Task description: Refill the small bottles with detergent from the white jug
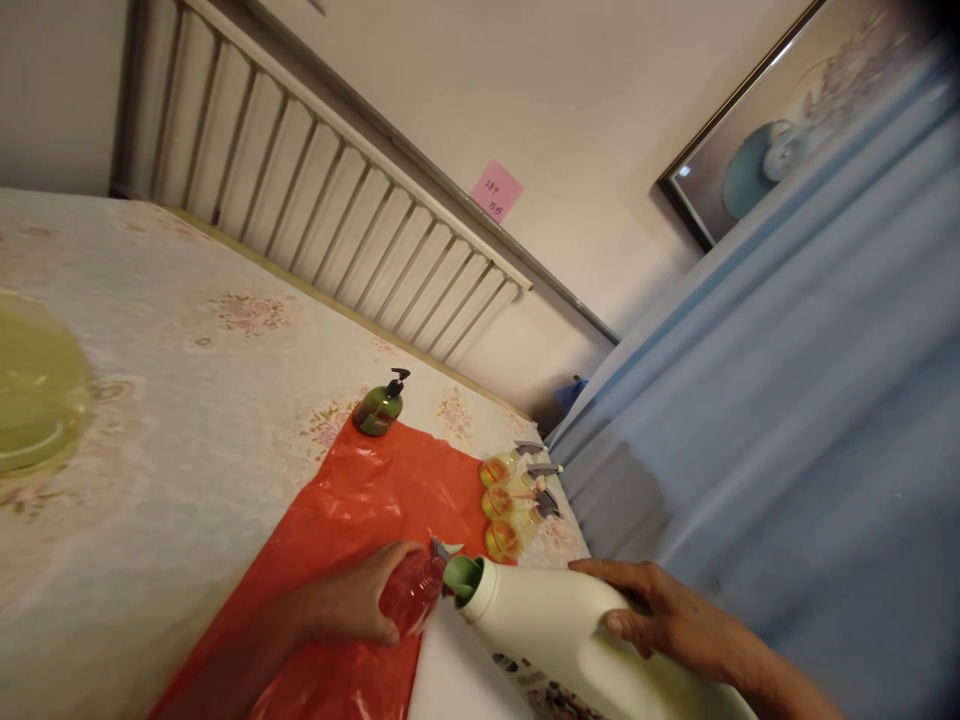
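My left hand (352, 600) grips a small clear bottle (412, 592) that looks red over the orange-red plastic sheet (360, 510). My right hand (660, 615) holds a large white jug (570, 640) tilted on its side, and the jug's green spout (461, 578) touches the small bottle's neck. Both sit low in the head view, near the table's front edge.
A green pump bottle (380, 408) stands at the sheet's far corner. Three small yellow bottles (504, 505) with grey pump tops lie right of the sheet. A yellow-green bowl (34, 400) is at the far left. Blue curtain (787, 420) hangs close on the right; a radiator (330, 190) lines the wall.
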Demonstrator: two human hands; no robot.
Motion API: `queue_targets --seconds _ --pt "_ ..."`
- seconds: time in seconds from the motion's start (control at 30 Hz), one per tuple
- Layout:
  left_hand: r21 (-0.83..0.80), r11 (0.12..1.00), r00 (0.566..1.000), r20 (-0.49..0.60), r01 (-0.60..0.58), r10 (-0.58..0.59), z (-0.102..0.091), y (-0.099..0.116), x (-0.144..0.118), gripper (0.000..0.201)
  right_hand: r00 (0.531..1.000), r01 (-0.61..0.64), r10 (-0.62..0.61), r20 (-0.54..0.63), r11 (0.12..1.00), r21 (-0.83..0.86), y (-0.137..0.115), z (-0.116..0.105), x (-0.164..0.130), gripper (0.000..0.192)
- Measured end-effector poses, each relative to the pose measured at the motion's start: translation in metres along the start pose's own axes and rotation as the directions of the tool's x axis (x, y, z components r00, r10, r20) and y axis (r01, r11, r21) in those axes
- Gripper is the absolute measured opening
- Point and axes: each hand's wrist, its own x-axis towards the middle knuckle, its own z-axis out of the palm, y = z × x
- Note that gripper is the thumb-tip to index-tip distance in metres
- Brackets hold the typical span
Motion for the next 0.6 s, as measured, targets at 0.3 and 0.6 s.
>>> queue_targets --seconds 0.3,0.6 --pt "0.023 1.000 1.000 -0.013 -0.008 0.009 -0.0011 0.0036 -0.0016 0.088 0.999 -0.036 0.036 -0.008 0.999 -0.022 0.0004 -0.0023 0.0013 0.058" --pt "0.004 1.000 1.000 -0.019 -0.023 0.023 0.0002 0.0022 -0.0020 0.086 1.000 -0.015 0.015 0.015 1.000 -0.004 -0.0088 -0.0038 0.0028 0.057"
